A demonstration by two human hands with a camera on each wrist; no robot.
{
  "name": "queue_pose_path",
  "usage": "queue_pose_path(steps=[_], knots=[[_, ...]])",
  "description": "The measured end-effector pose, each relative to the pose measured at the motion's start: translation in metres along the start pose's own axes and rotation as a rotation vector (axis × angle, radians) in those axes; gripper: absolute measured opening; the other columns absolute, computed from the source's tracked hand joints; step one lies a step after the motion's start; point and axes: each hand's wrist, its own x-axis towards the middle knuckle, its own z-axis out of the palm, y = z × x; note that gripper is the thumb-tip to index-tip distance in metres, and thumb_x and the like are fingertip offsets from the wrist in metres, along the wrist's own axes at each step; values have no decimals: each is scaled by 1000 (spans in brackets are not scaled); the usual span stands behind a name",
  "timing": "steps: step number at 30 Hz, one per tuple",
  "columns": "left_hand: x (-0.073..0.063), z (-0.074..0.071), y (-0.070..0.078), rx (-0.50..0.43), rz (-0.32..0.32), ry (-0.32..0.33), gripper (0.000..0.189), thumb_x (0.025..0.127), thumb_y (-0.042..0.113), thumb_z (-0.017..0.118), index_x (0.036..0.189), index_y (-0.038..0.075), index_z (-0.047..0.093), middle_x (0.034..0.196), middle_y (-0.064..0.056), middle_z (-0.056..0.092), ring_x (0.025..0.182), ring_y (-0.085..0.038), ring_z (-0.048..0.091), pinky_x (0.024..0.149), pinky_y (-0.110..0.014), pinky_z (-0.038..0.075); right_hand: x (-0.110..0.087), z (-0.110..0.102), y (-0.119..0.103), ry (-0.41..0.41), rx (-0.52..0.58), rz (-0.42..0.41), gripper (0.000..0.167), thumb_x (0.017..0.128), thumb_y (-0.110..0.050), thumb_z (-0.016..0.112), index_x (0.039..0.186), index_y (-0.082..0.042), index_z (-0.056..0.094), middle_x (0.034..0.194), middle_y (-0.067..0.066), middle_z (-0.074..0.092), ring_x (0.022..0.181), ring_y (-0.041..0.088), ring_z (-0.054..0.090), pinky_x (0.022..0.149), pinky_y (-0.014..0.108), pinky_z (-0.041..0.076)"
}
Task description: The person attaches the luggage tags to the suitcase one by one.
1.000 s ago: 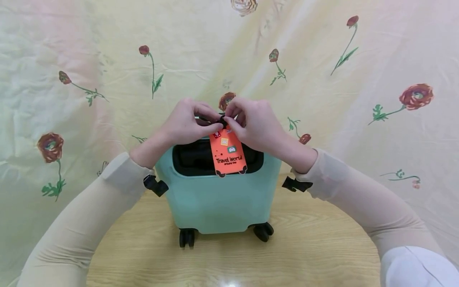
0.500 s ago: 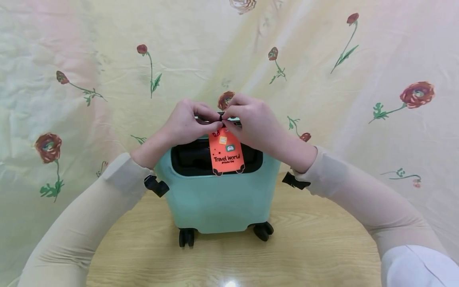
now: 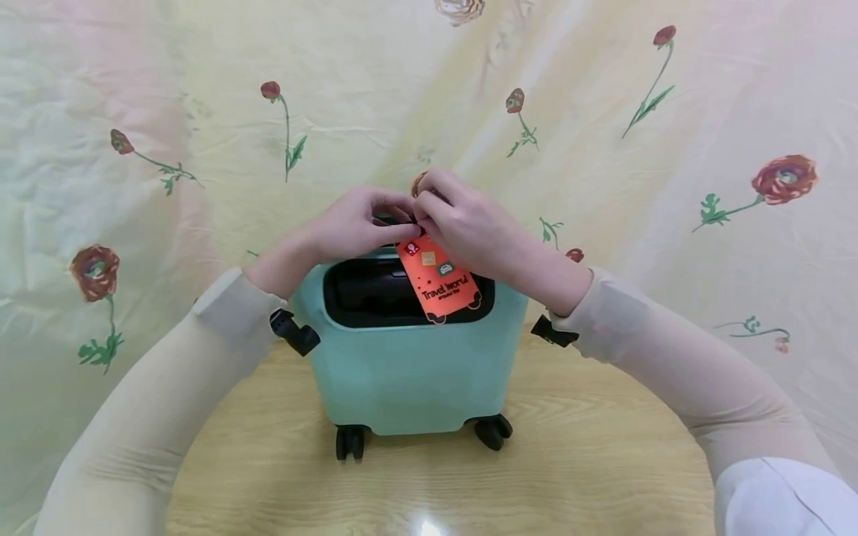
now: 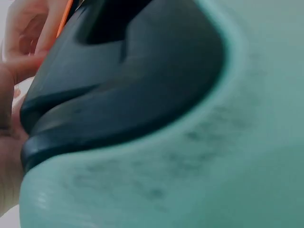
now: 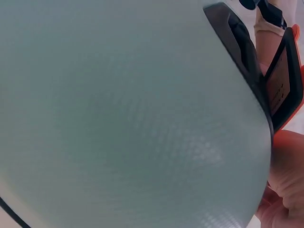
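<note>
An orange luggage tag (image 3: 434,277) printed "Travel World" hangs tilted before the black recess (image 3: 369,292) of a mint-green suitcase (image 3: 415,380). The suitcase stands upright on black wheels. At the top of the tag, my left hand (image 3: 351,225) pinches its black strap between thumb and fingers. Pressed up against it, my right hand (image 3: 477,227) grips the strap with curled fingers, which hide most of it. The right wrist view shows the tag's dark back (image 5: 284,78) beside the suitcase edge. In the left wrist view, the suitcase shell (image 4: 266,142) covers most of the picture.
Under the suitcase lies a wood-grain tabletop (image 3: 429,484). Behind it hangs a pale cloth (image 3: 362,112) with printed red flowers. A black strap (image 3: 295,333) sits on the left cuff, another (image 3: 555,331) on the right cuff.
The tag has swung so its lower end points further right. My right hand has shifted slightly and its fingers are curled tighter over the strap. The suitcase stays in place.
</note>
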Motion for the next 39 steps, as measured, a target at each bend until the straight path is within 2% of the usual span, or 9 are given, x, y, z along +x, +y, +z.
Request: queue_pose_path(steps=[4,8,12,18,24,30,35,39], knots=[[3,-4,0,-73,10,-110,25,106,11,64,131,7,68,126,-12,71,117,-23,66,103,-34,55,-4,2,3,24,33,1,8,103,0,63,99,6,67,110,23,60,102,36,61,87,38,61],[3,-4,-1,-87,55,-150,21,107,9,61,127,5,65,122,-12,70,114,-24,65,100,-31,56,-6,2,4,27,36,-6,9,104,0,61,97,5,66,109,22,59,100,35,59,86,38,58],[3,-5,-1,-73,75,-158,18,107,10,62,124,5,65,119,-12,69,111,-24,64,97,-30,56,-7,2,4,35,25,-18,8,103,0,63,96,4,66,107,21,59,97,35,57,84,38,56],[4,-5,1,4,89,-161,15,108,13,61,120,5,65,117,-10,69,108,-23,64,95,-30,55,-7,3,3,40,-37,-46,10,103,0,63,96,5,66,105,20,59,94,35,56,82,39,54],[6,-7,1,53,77,-182,16,109,13,59,123,6,65,118,-11,70,109,-22,65,96,-30,54,-8,5,3,51,-90,-79,11,104,3,55,95,5,61,102,20,58,90,34,54,78,39,50],[6,-8,-1,96,59,-187,18,110,16,59,124,8,65,121,-9,71,113,-22,65,99,-35,53,-8,7,1,61,-69,-90,13,103,9,44,97,4,55,98,18,55,86,33,49,75,38,44],[7,-9,-1,133,75,-202,17,110,18,59,124,9,64,120,-7,69,114,-20,64,101,-36,52,-8,7,0,51,-55,-82,11,104,8,44,99,4,53,94,17,52,82,31,45,72,36,39],[7,-9,0,128,75,-210,17,110,17,59,124,7,63,121,-9,68,115,-22,63,102,-38,51,-9,8,-1,37,-37,-74,10,103,9,45,100,5,54,90,15,49,78,30,42,70,35,36]])
